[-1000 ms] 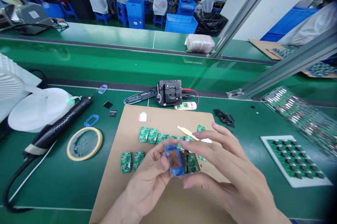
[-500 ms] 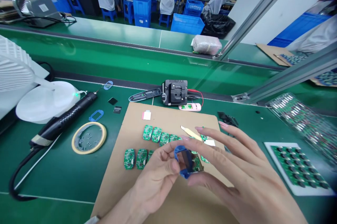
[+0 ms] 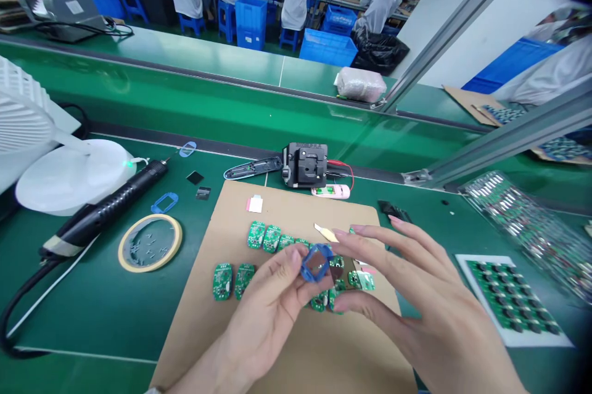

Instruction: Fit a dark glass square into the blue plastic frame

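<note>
My left hand [image 3: 272, 295] pinches a small blue plastic frame [image 3: 316, 262] between thumb and fingers, tilted up above the cardboard sheet [image 3: 287, 344]. Close on its right, my right hand [image 3: 416, 295] curves its thumb and index finger around a small see-through, brown-tinted pane [image 3: 337, 270]; its edges blend with the boards behind. The other fingers of that hand are spread. Beneath the hands lie small green circuit boards [image 3: 222, 282] in rows, several partly covered by the fingers. A yellow-handled blade [image 3: 326, 232] rests just beyond the right fingertips.
On the left are a tape roll [image 3: 121, 246] with small screws inside, a black electric screwdriver [image 3: 106, 209] and a white fan [image 3: 74, 175]. A black clamp-like device [image 3: 305, 164] stands behind the cardboard. To the right lies a white tray [image 3: 522, 338] of boards. Co-workers sit beyond the partition.
The blue frame has turned to face the camera more in my left hand. The tinted pane, which overlapped the frame, now sits apart on its right. The whole view has shifted slightly.
</note>
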A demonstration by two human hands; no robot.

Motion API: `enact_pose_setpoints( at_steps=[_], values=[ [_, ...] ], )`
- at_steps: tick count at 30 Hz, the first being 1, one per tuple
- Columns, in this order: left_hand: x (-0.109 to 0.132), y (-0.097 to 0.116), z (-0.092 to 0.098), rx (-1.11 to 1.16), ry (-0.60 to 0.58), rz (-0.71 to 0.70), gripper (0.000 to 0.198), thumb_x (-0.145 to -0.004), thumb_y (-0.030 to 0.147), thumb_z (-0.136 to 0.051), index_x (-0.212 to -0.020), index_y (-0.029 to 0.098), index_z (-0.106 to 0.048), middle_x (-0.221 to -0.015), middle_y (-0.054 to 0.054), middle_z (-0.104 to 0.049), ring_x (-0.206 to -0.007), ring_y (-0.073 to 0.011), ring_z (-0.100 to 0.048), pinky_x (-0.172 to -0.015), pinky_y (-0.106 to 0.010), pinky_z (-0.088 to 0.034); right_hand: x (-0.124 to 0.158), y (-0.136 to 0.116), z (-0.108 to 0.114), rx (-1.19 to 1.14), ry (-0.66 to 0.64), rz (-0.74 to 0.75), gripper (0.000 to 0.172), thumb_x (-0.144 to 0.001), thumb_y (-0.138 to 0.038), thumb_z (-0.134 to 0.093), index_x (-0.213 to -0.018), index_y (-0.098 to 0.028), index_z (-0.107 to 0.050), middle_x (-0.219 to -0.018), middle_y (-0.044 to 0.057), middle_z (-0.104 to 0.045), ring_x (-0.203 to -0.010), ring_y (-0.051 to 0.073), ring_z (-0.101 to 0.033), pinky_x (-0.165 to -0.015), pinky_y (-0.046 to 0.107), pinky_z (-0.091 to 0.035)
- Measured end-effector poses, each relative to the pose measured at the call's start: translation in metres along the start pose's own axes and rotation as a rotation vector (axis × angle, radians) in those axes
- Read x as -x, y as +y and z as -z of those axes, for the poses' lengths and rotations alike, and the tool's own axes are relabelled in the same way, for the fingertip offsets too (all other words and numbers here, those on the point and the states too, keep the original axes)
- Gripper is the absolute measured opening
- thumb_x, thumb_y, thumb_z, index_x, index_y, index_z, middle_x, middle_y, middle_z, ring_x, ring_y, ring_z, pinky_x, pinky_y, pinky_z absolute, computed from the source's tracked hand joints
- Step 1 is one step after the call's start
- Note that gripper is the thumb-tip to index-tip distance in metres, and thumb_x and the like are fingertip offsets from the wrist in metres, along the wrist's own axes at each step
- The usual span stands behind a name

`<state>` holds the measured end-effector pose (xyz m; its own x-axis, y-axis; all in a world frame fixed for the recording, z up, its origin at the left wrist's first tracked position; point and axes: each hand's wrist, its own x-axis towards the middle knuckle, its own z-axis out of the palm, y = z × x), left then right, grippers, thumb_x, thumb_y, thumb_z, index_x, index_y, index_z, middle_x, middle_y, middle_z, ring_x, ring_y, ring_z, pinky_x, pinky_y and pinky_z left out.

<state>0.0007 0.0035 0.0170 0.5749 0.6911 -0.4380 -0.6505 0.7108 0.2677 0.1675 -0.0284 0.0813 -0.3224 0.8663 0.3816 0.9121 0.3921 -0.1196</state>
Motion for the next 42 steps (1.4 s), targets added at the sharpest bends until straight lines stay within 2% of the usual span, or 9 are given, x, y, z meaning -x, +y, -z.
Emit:
enact_pose_setpoints(
  at_steps=[3, 10, 19, 24, 28, 33, 36, 40, 42],
  values=[
    [-0.001, -0.002, -0.001, 0.034, 0.01, 0.023, 0.01, -0.09, 0.014, -0.058, -0.094, 0.013, -0.067, -0.092, -0.006, -0.068, -0.09, -0.0154, -0.065, -0.078, -0.027, -0.055, 0.0, -0.002, -0.004, -0.021, 0.031, -0.007, 0.034, -0.094, -0.035, -0.053, -0.123, -0.018, -0.054, -0.106, -0.001, -0.07, -0.107, 0.017, -0.056, -0.108, 0.034, -0.029],
    [-0.001, -0.003, -0.005, 0.116, -0.139, 0.1, 0.033, -0.088, 0.0, -0.052, -0.115, 0.015, -0.065, -0.11, -0.011, -0.067, -0.1, -0.0175, -0.063, -0.081, -0.029, -0.052, 0.003, -0.005, -0.01, 0.001, 0.023, 0.004, 0.033, -0.095, -0.032, -0.05, -0.125, -0.019, -0.055, -0.113, 0.0, -0.069, -0.114, 0.016, -0.056, -0.112, 0.033, -0.025],
    [-0.002, -0.009, 0.001, 0.106, -0.254, 0.124, 0.036, -0.092, 0.003, -0.047, -0.122, 0.015, -0.063, -0.116, -0.012, -0.067, -0.105, -0.0158, -0.061, -0.09, -0.027, -0.049, 0.004, -0.006, -0.011, -0.003, 0.0, 0.008, 0.038, -0.094, -0.028, -0.052, -0.131, -0.018, -0.051, -0.119, 0.002, -0.067, -0.123, 0.014, -0.05, -0.116, 0.033, -0.021],
    [-0.002, -0.01, -0.002, 0.112, -0.285, 0.095, 0.036, -0.094, 0.002, -0.042, -0.118, 0.014, -0.065, -0.109, -0.009, -0.07, -0.098, -0.0134, -0.064, -0.077, -0.021, -0.051, 0.001, -0.007, -0.01, 0.012, 0.001, 0.025, 0.034, -0.096, -0.028, -0.048, -0.129, -0.018, -0.052, -0.121, 0.003, -0.066, -0.122, 0.013, -0.051, -0.117, 0.032, -0.02],
    [-0.004, -0.012, 0.0, 0.135, -0.32, 0.088, 0.04, -0.094, 0.001, -0.04, -0.124, 0.018, -0.062, -0.112, -0.009, -0.069, -0.099, -0.0129, -0.063, -0.077, -0.021, -0.051, 0.0, -0.007, -0.008, 0.027, -0.016, 0.055, 0.035, -0.096, -0.028, -0.048, -0.128, -0.017, -0.053, -0.122, 0.002, -0.066, -0.123, 0.014, -0.05, -0.118, 0.033, -0.018],
    [-0.005, -0.012, 0.002, 0.194, -0.4, 0.09, 0.038, -0.095, 0.004, -0.04, -0.122, 0.019, -0.063, -0.11, -0.009, -0.07, -0.1, -0.0131, -0.065, -0.081, -0.021, -0.051, -0.004, -0.009, -0.003, 0.017, -0.039, 0.099, 0.033, -0.097, -0.026, -0.047, -0.127, -0.015, -0.053, -0.127, 0.003, -0.062, -0.126, 0.014, -0.048, -0.119, 0.034, -0.017],
    [-0.003, -0.011, 0.001, 0.216, -0.429, 0.091, 0.036, -0.096, 0.007, -0.041, -0.124, 0.018, -0.061, -0.112, -0.009, -0.07, -0.106, -0.0159, -0.063, -0.092, -0.027, -0.05, -0.006, -0.009, 0.0, -0.039, -0.072, 0.092, 0.039, -0.096, -0.032, -0.047, -0.131, -0.015, -0.047, -0.127, 0.002, -0.062, -0.127, 0.013, -0.046, -0.119, 0.032, -0.017],
    [0.0, -0.009, 0.0, 0.223, -0.419, 0.088, 0.033, -0.094, 0.008, -0.045, -0.123, 0.013, -0.062, -0.112, -0.01, -0.07, -0.113, -0.021, -0.061, -0.105, -0.038, -0.044, -0.004, -0.007, 0.002, -0.105, -0.081, -0.001, 0.042, -0.094, -0.041, -0.05, -0.127, -0.017, -0.048, -0.131, 0.006, -0.055, -0.127, 0.015, -0.043, -0.11, 0.029, -0.031],
    [0.0, -0.008, 0.0, 0.208, -0.396, 0.089, 0.032, -0.094, 0.01, -0.045, -0.122, 0.012, -0.062, -0.11, -0.011, -0.07, -0.112, -0.0214, -0.062, -0.103, -0.036, -0.045, -0.003, -0.005, 0.003, -0.112, -0.082, -0.022, 0.039, -0.093, -0.041, -0.053, -0.124, -0.019, -0.049, -0.133, 0.008, -0.052, -0.125, 0.018, -0.044, -0.102, 0.03, -0.038]
  ],
)
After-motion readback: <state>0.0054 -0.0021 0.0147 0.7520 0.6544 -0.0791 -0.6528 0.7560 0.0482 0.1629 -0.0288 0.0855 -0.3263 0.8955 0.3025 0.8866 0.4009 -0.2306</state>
